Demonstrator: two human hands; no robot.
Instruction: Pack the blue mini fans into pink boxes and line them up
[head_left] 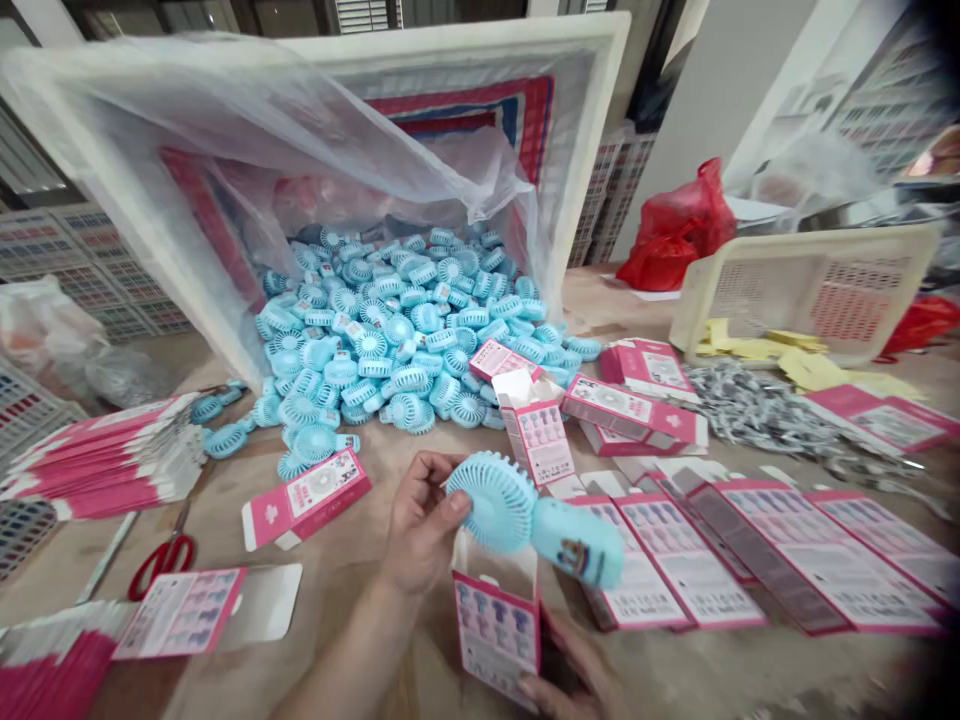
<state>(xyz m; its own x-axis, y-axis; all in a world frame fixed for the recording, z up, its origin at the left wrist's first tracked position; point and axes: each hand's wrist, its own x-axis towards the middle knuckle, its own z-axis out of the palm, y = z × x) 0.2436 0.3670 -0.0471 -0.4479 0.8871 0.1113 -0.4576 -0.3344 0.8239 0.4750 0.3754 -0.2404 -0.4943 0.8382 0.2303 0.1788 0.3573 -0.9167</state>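
A light blue handheld fan (499, 502) is pinched by its round head in my left hand (425, 515), its handle pointing right and slightly down. Just beneath the fan, an open pink and white box (495, 630) stands with its top flaps up. My right hand (574, 665) grips that box at its lower right side, with fingers partly hidden behind it. The fan is above the box opening, not inside it. Behind my hands, a large heap of blue fans (405, 330) spills from a tipped white crate (592, 130) lined with clear plastic.
Several open boxes (697, 555) lie in a row at the right. Flat cartons (112, 450) are stacked at the left, near red-handled scissors (161, 565). Grey cords (757, 410) lie before a cream basket (810, 290) with yellow papers. A red bag (679, 230) sits behind.
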